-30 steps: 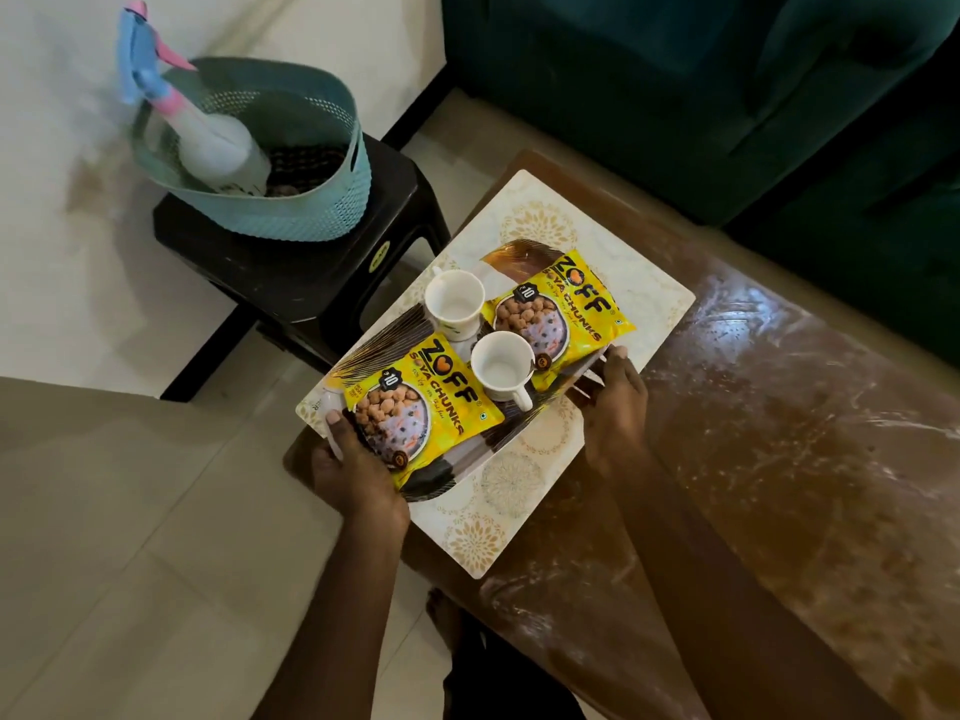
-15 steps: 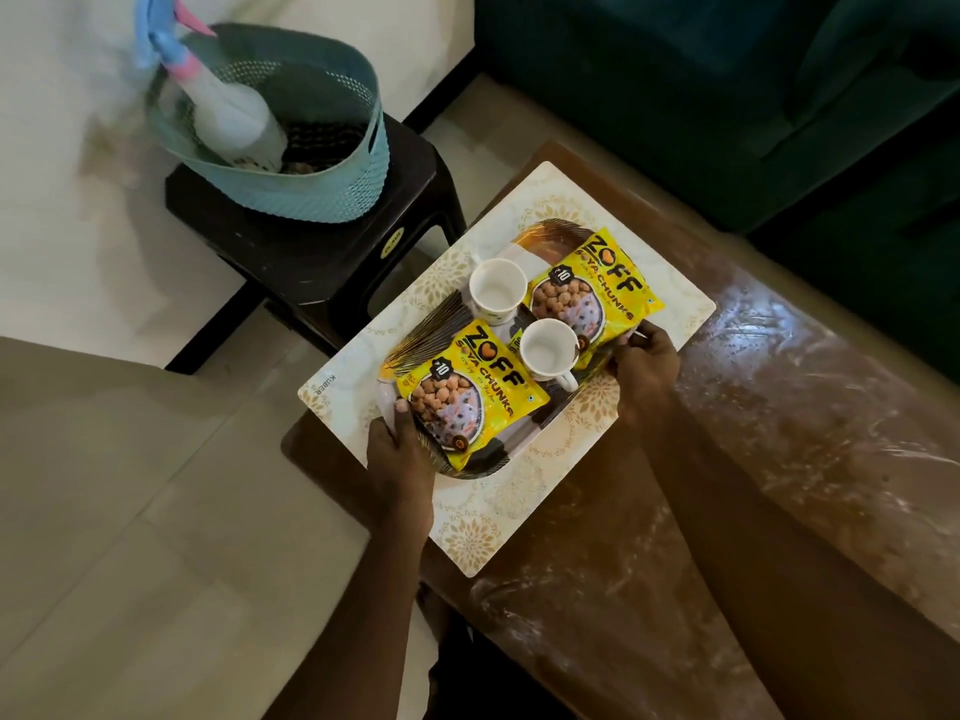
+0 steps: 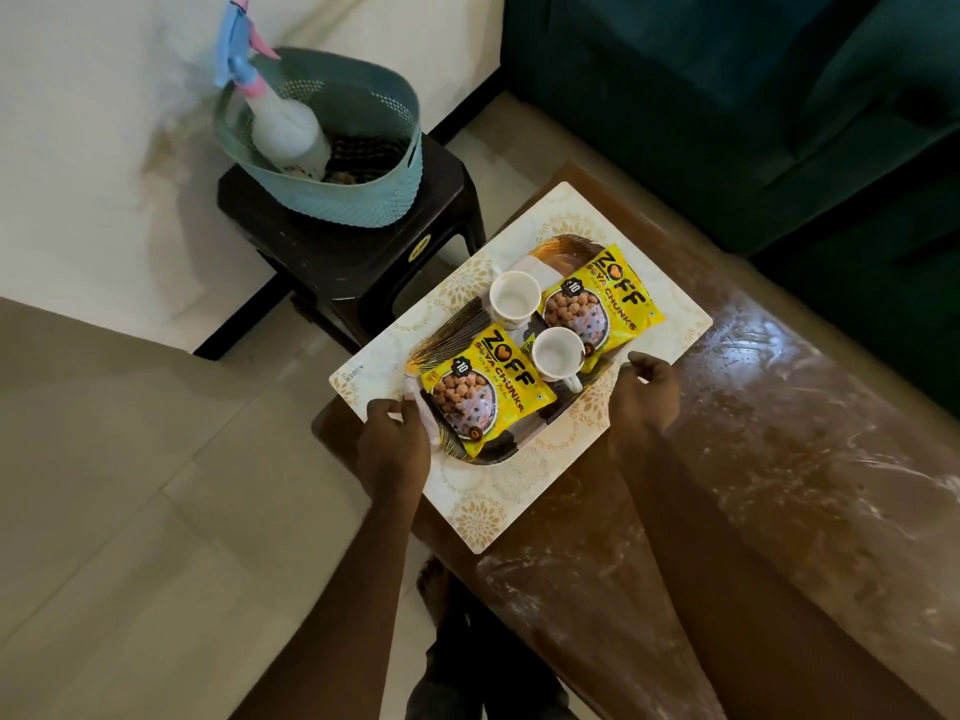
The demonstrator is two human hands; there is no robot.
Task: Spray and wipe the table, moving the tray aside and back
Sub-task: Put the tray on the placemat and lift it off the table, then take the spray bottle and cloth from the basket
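- Head view is showing a brown, glossy wooden table (image 3: 779,459) running from the middle to the lower right, its top streaked with whitish smears.
- A dark green upholstered sofa (image 3: 727,96) is standing just behind the table, at the upper right.
- A black plastic stool (image 3: 363,262) is standing on the pale tiled floor near the table's left end.
- A cream rectangular placemat (image 3: 483,517) with gold flower prints is lying on the table's left end, its left corner hanging past the edge.
- A teal perforated plastic basket (image 3: 363,200) is sitting on the stool.
- A dark oval tray (image 3: 457,324) with gold feather streaks is sitting over the middle of the placemat; whether it is resting on the mat or lifted just off it cannot be told.
- A white spray bottle (image 3: 283,132) with a blue and pink trigger is leaning in the basket, its head sticking above the rim.
- Two yellow soya-chunk packets are lying on the tray, the near packet (image 3: 483,392) and the far packet (image 3: 602,298).
- Two white cups are standing upright between the packets, the far cup (image 3: 511,298) and the near cup (image 3: 556,353).
- The left hand (image 3: 395,444) is grasping the tray's near-left end, and the right hand (image 3: 644,397) is grasping its right side, beside the near cup.
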